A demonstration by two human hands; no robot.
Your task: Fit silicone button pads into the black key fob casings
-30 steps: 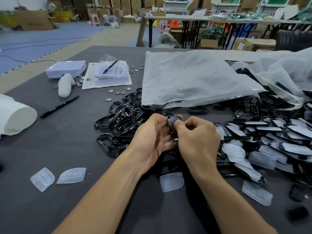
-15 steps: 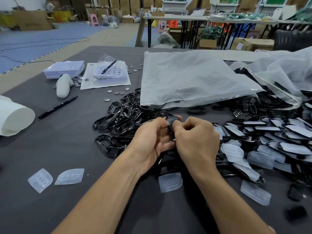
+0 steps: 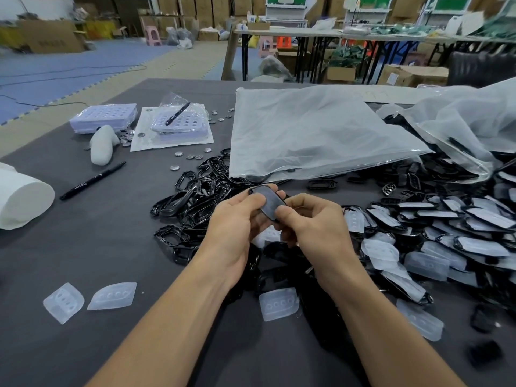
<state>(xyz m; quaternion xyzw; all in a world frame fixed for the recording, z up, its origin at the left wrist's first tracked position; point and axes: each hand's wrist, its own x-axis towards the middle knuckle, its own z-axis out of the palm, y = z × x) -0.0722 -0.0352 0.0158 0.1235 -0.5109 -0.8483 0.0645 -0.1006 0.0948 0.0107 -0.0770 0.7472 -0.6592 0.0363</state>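
Both hands hold one black key fob casing (image 3: 270,201) above the middle of the table, with a grey silicone pad showing inside its frame. My left hand (image 3: 237,219) grips its left end, thumb on top. My right hand (image 3: 310,222) pinches its right end with thumb and curled fingers. A heap of empty black casings (image 3: 195,196) lies just left of and behind the hands. Casings with pads in them (image 3: 460,219) are piled to the right. Loose translucent silicone pads lie near the front: two at the left (image 3: 111,296), one between my forearms (image 3: 277,303).
A large clear plastic bag (image 3: 312,135) lies flat behind the hands, and a second crumpled bag (image 3: 469,118) is at the right. At the back left are purple trays (image 3: 103,117), coin cells (image 3: 190,156), a black pen (image 3: 92,180) and a white roll (image 3: 19,201).
The casing has turned in my hands so its padded face now shows more fully, and my hands have spread slightly apart along it.
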